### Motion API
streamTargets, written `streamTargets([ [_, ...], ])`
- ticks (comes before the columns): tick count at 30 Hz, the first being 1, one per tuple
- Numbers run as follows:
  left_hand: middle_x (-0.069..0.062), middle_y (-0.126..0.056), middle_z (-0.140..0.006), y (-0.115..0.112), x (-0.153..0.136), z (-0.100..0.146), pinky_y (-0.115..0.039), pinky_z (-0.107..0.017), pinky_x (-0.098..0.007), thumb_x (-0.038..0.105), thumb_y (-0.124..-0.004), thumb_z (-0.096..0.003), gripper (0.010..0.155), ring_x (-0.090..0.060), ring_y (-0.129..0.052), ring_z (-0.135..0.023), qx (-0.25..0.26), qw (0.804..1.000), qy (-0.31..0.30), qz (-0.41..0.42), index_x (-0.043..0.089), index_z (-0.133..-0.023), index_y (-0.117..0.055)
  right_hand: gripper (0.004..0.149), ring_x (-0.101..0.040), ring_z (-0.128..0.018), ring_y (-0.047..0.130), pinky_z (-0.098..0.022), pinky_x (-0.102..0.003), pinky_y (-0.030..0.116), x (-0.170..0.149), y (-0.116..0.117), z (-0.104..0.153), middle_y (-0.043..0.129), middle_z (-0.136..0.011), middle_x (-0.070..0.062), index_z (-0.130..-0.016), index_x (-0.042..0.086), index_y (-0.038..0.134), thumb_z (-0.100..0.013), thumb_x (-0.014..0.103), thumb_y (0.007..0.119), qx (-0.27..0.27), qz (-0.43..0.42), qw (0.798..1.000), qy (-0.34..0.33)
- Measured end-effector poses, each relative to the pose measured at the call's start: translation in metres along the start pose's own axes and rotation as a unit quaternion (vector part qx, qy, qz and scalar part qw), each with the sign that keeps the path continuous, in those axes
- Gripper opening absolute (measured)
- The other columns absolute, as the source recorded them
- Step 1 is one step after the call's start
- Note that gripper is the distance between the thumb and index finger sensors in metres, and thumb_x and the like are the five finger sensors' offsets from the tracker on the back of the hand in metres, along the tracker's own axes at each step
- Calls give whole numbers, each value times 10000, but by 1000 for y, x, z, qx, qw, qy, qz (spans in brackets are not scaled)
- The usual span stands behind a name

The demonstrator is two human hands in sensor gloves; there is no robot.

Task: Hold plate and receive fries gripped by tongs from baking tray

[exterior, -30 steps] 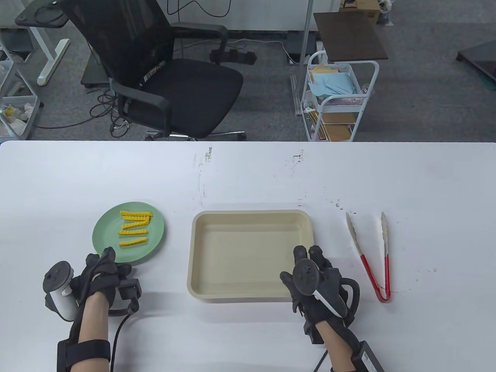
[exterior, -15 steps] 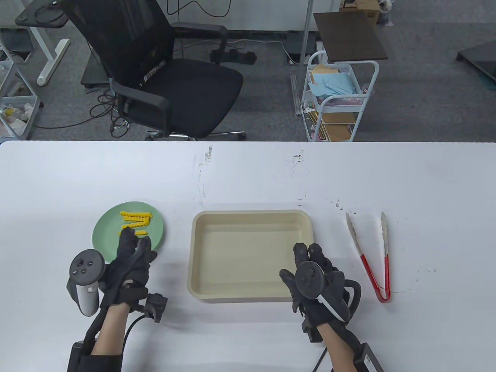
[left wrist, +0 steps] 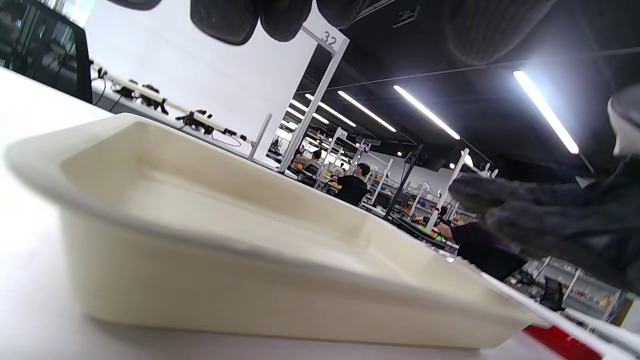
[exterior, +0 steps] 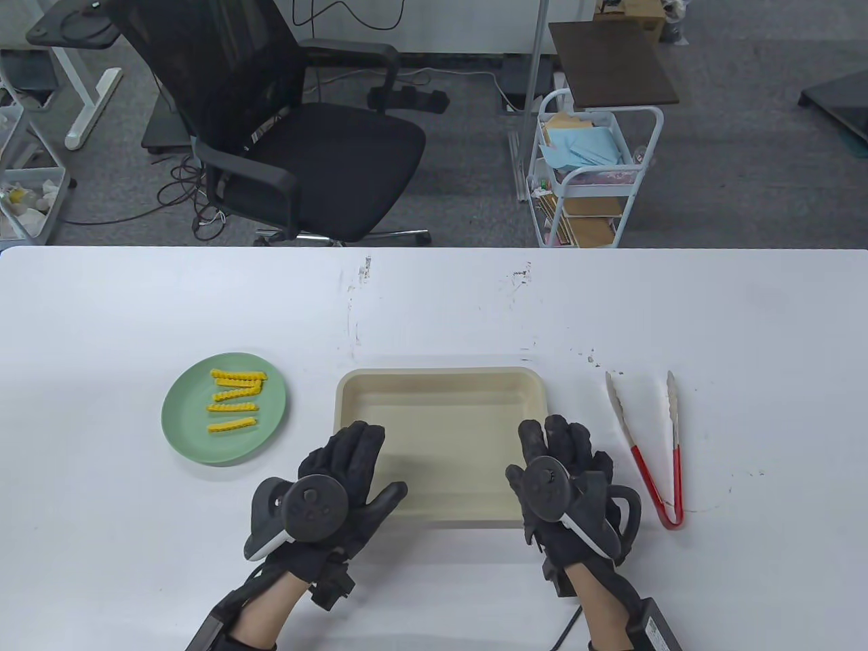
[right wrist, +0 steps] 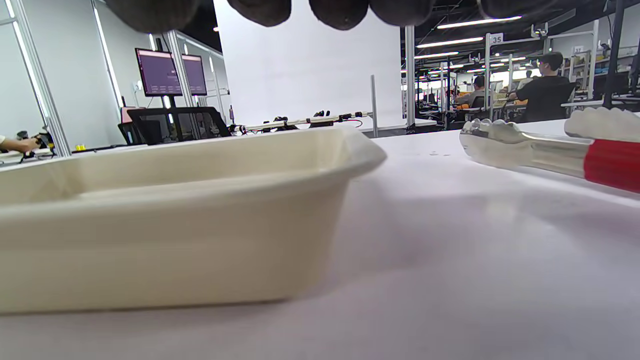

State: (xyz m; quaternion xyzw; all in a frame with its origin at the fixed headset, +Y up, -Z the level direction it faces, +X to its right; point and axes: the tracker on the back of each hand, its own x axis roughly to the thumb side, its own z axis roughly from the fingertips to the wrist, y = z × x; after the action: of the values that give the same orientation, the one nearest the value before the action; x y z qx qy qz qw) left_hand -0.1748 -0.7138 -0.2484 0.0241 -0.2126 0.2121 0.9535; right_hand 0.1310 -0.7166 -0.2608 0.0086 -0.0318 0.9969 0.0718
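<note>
From the table view, the green plate (exterior: 225, 408) sat on the white surface (exterior: 434, 305) with four fries (exterior: 235, 401) lined up on it, well to the left of the left hand (exterior: 339, 485). That hand lay with fingers spread over the near-left corner of the cream baking tray (exterior: 441, 386), gripping nothing. The right hand (exterior: 566, 478) rested loosely open at the tray's near-right corner, also gripping nothing. The tongs (exterior: 651, 444) lay just to its right, long axis running away from the person, red handles nearest, so the right hand was plainly the closer one to them, the left closer to the plate.

Left wrist view: fingertips (left wrist: 225, 20) hung free above the tray's wall (left wrist: 250, 295); no plate in sight.

Right wrist view: fingertips (right wrist: 345, 12) hovered clear, the tray (right wrist: 175, 240) on the left, the tongs (right wrist: 545, 152) on the right, untouched. The tray looked bare, so the transfer seemed finished.
</note>
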Motion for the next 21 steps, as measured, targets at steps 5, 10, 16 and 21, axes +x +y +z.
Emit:
streamTargets([
  [5,-68,-119,-1218,-9,-16,-2,-238,-731,-739,659,-546,-589,841,-402,-168,-1149,-28,998,21,-57,224,-1139,-83,766,-438,-1047,271,-651,-746,357,3,8,-2,230,-1106,-65,-1055,320,311,-420,638,598,23,41,999,-9],
  [10,-69,-45,-1206,-14,-24,0,-209,-730,-733,658,-538,-594,851,-397,-110,-1138,-53,994,34,-87,222,-1135,-47,777,-439,-1045,280,-650,-742,370,12,16,-2,231,-1103,-77,-1056,309,299,-423,640,604,33,68,997,-18],
  [16,-79,-74,-1209,-15,-24,1,-217,-731,-730,653,-544,-592,852,-411,-144,-1135,-48,995,32,-80,212,-1137,-59,780,-448,-1040,312,-646,-739,389,18,20,-1,256,-1101,-91,-1057,297,309,-423,643,602,37,75,996,-24],
  [21,-105,-108,-1206,-15,-25,1,-230,-731,-725,651,-545,-592,863,-424,-187,-1129,-43,995,33,-78,198,-1126,-40,775,-455,-1034,345,-643,-737,406,20,22,0,282,-1099,-101,-1057,287,320,-425,638,599,38,74,996,-28],
])
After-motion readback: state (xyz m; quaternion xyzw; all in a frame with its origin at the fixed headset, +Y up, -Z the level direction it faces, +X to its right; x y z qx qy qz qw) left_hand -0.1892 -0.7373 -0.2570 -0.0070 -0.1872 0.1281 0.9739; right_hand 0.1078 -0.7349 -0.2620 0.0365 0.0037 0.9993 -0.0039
